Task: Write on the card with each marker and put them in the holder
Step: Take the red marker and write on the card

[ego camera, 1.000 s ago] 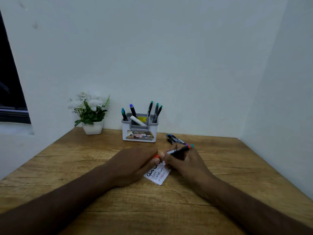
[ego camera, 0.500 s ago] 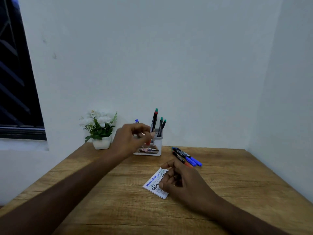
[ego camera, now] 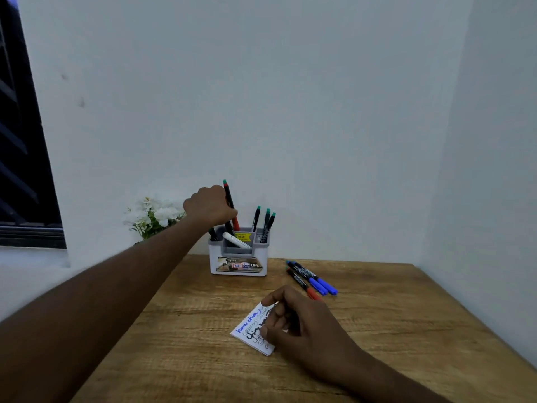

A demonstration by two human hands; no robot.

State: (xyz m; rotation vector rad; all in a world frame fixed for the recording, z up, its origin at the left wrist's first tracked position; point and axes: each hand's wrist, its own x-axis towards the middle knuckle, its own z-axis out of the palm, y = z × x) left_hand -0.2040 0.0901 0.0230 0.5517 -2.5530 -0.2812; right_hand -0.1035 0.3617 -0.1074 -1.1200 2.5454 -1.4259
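**A:** Where are the hands?

**B:** The left hand (ego camera: 210,205) is raised over the white and grey plastic desk holder (ego camera: 239,258) at the back of the wooden table (ego camera: 406,330), fingers curled round a black marker with a red cap (ego camera: 231,206). The marker stands nearly upright, red cap down at the holder's rear compartment; whether it touches bottom cannot be told.

**A:** And the right?

**B:** The right hand (ego camera: 302,321) rests on the small white card (ego camera: 255,327) lying flat near the table's middle, its curled fingertips (ego camera: 266,330) pressing the card's right part. Blue and black handwriting shows on the uncovered part.

**A:** What else is in the holder?

**B:** Three black markers with green ends (ego camera: 266,223) lean in the right compartment, and a white stick (ego camera: 236,240) lies tilted in the centre.

**A:** Any markers outside it?

**B:** Blue-capped markers (ego camera: 315,282) and a red-capped one (ego camera: 302,285) lie together on the table, right of the holder. A white flowering plant (ego camera: 152,215) sits behind the left forearm.
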